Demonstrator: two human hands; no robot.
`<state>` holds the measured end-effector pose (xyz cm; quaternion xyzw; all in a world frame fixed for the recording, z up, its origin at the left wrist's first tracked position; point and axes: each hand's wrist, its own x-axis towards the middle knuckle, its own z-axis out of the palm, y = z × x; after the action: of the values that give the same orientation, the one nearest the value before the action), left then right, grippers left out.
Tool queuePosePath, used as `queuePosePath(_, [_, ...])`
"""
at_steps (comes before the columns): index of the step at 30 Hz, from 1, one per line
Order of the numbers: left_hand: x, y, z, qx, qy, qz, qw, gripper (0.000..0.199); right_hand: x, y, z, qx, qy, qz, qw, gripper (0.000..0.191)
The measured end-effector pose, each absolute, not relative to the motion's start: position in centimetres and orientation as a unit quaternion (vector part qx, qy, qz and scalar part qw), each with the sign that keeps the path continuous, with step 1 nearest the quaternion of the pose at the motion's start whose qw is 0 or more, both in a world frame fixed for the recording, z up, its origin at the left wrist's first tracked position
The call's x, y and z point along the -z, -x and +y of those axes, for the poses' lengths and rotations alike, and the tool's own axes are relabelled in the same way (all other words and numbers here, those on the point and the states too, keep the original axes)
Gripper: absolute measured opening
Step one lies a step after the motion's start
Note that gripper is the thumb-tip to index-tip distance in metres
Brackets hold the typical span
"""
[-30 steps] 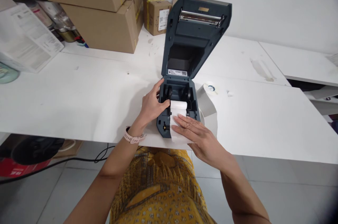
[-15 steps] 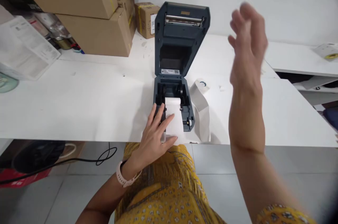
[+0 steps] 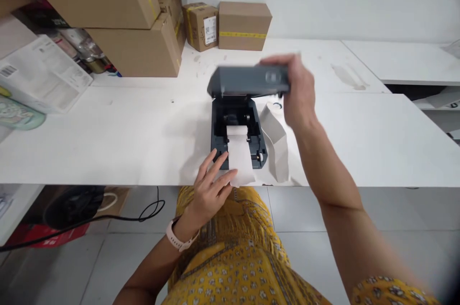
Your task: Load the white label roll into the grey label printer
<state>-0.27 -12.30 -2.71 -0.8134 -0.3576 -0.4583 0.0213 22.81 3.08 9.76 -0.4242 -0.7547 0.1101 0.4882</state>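
Note:
A dark grey label printer stands near the table's front edge. Its hinged lid is tilted partway down, and my right hand grips the lid's right end. White label paper runs from a roll inside the printer out over the front. My left hand lies at the printer's front left corner, fingers spread, with a fingertip at the paper's left edge. To the right of the printer lies a loose strip of backing paper, curling from a small roll core.
Cardboard boxes are stacked at the back left, with a smaller taped box against the wall. A white package and a greenish item lie at far left. A black cable hangs below the white table.
My right hand has moved left and taken hold of the lid, which has swung down from upright. My left hand has stayed near the paper at the printer's front.

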Motion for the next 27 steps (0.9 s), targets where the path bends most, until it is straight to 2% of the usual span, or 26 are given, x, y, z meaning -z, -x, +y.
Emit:
queuePosePath(4, [2.7, -0.4, -13.5, 0.501, 0.776, -0.377, 0.068, 0.016, -6.3, -22.7, -4.6, -0.079, 0.403, -0.796, 0.445, 0.039])
queuePosePath(8, [3.1, -0.8, -14.4, 0.519, 0.755, -0.389, 0.095, 0.019, -3.2, -22.7, -7.6, -0.027, 0.405, -0.842, 0.355, 0.037])
queuePosePath(10, [3.4, -0.9, -13.8, 0.530, 0.741, -0.398, 0.104, 0.033, -2.2, -22.7, -8.1, -0.011, 0.411, -0.849, 0.332, 0.040])
queuePosePath(13, [3.7, -0.6, -11.6, 0.511, 0.753, -0.403, 0.098, 0.071, -1.7, -22.5, -8.5, 0.010, 0.425, -0.848, 0.317, 0.044])
queuePosePath(14, [3.8, -0.3, -10.8, 0.492, 0.770, -0.396, 0.090, 0.077, -1.7, -22.5, -8.6, 0.013, 0.430, -0.846, 0.315, 0.044])
queuePosePath(17, [3.8, 0.3, -9.0, 0.441, 0.813, -0.372, 0.069, 0.065, -1.7, -22.4, -8.8, 0.006, 0.439, -0.841, 0.315, 0.045])
queuePosePath(21, [4.1, 0.3, -8.5, 0.455, 0.802, -0.382, 0.060, 0.049, -1.3, -21.7, -8.8, -0.019, 0.440, -0.824, 0.356, 0.045])
queuePosePath(27, [4.6, -0.3, -7.9, 0.500, 0.785, -0.362, 0.045, 0.045, 0.5, -20.0, -8.9, -0.052, 0.451, -0.760, 0.464, 0.047])
